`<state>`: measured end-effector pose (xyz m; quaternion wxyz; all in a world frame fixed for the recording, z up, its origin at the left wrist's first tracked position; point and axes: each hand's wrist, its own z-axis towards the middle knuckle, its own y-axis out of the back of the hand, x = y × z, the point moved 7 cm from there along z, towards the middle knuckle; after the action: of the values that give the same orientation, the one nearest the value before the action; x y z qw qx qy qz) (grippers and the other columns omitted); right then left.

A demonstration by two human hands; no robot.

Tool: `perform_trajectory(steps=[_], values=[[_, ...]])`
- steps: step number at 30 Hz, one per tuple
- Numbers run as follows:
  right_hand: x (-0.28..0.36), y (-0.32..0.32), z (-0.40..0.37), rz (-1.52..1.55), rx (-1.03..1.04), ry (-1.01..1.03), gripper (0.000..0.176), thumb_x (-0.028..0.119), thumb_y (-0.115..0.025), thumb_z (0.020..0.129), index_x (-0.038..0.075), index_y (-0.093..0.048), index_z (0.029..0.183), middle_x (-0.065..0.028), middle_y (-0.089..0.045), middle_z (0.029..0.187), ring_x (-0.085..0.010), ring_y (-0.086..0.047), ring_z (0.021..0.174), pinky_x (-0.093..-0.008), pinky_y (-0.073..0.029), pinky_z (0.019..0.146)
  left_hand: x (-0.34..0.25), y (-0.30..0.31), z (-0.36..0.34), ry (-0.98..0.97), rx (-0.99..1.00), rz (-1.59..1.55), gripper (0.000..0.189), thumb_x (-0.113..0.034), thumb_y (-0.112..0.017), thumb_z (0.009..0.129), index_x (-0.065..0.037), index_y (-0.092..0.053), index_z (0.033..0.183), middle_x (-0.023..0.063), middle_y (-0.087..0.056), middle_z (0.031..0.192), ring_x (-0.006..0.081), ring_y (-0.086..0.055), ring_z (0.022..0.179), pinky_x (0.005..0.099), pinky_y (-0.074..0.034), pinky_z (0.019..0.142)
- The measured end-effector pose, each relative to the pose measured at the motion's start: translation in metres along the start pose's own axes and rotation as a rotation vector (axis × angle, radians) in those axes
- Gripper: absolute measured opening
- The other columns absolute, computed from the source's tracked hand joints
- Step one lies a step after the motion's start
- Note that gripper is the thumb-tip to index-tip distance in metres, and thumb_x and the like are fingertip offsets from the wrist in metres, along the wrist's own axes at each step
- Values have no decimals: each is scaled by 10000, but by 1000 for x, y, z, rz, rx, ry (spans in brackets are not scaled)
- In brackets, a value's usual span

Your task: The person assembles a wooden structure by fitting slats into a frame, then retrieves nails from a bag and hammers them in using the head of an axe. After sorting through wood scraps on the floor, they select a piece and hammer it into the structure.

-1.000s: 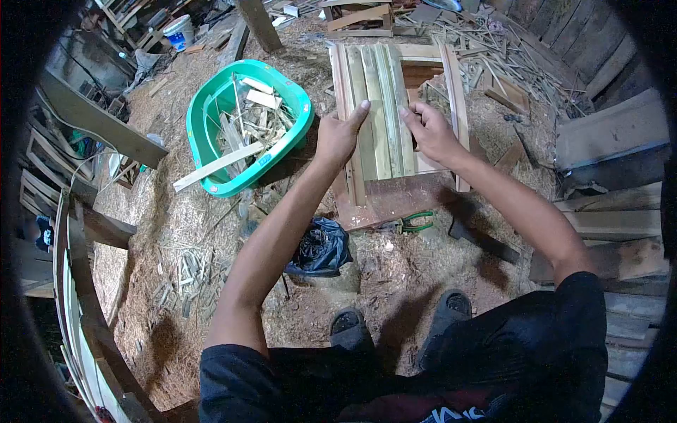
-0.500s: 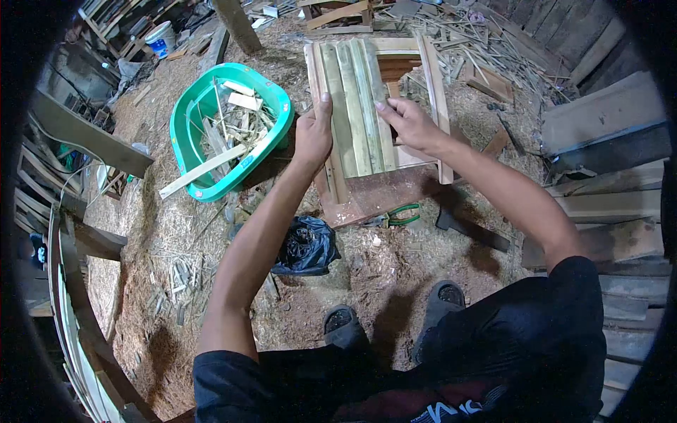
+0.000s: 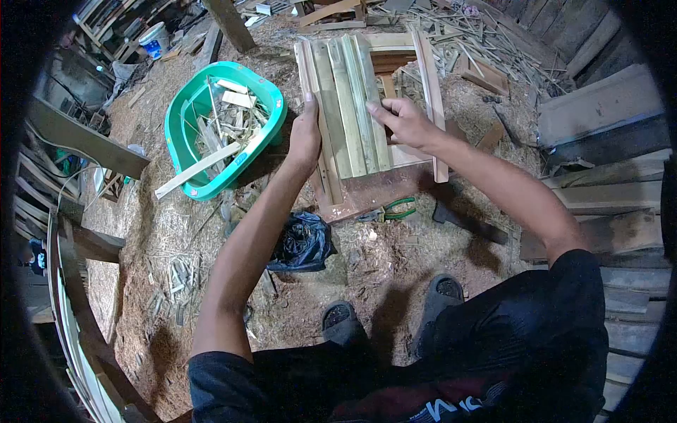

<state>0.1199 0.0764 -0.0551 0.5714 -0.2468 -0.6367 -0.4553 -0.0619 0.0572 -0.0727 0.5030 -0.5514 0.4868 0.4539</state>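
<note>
A wooden frame point(image 3: 428, 106) with several pale slats point(image 3: 343, 92) side by side across its left part lies in front of me. My left hand point(image 3: 305, 137) is closed on the frame's left edge, thumb on top and fingers mostly hidden beneath. My right hand point(image 3: 405, 123) grips the rightmost slat, its thumb on the face and its fingers curled at the edge. Right of that slat the frame is unfilled, and wood shows through the gap. Under the frame is a reddish-brown wooden surface point(image 3: 374, 197).
A green tub point(image 3: 178, 144) of wood offcuts stands at left. Pliers point(image 3: 400, 209) with green handles and a black plastic bag point(image 3: 303, 247) lie nearer my feet. A dark hammer-shaped tool point(image 3: 469, 225) lies at right. Stacked boards point(image 3: 613, 187) line the right side; scraps and sawdust cover the floor.
The view has shifted slightly, and the frame appears a little further left. My left thumb sits closer to the frame's left edge. Both hands keep their hold.
</note>
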Motion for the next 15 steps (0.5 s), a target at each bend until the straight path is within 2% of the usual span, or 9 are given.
perform_trajectory(steps=[3,6,9,15], values=[[5,-6,-5,20,45,-55,366,343,-629,905,-22,-638,932,-14,-617,784,-57,-524,693,-234,-443,596,-1,0,-5,-14,-9,-57,578,-490,-501,935,56,-614,1090,130,-665,990,160,-635,875,293,-497,802],[4,-8,-5,61,70,-64,357,334,-668,879,-20,-633,918,-2,-606,775,-53,-516,675,-229,-432,574,-9,-7,-12,-114,0,40,410,-323,-648,886,39,-624,1077,100,-670,966,135,-631,840,287,-506,762],[0,-10,-4,96,71,-45,336,319,-677,874,-11,-624,906,11,-588,749,-54,-508,650,-227,-422,554,-7,-7,-12,-71,24,-1,329,-197,-712,834,36,-633,1051,80,-672,940,122,-625,816,284,-507,741],[-3,-11,-1,110,109,-58,238,269,-658,888,37,-616,919,56,-519,688,-34,-447,595,-212,-355,511,-12,-8,-11,-66,-3,-25,271,-191,-708,830,31,-649,974,46,-656,856,103,-595,727,265,-488,660]])
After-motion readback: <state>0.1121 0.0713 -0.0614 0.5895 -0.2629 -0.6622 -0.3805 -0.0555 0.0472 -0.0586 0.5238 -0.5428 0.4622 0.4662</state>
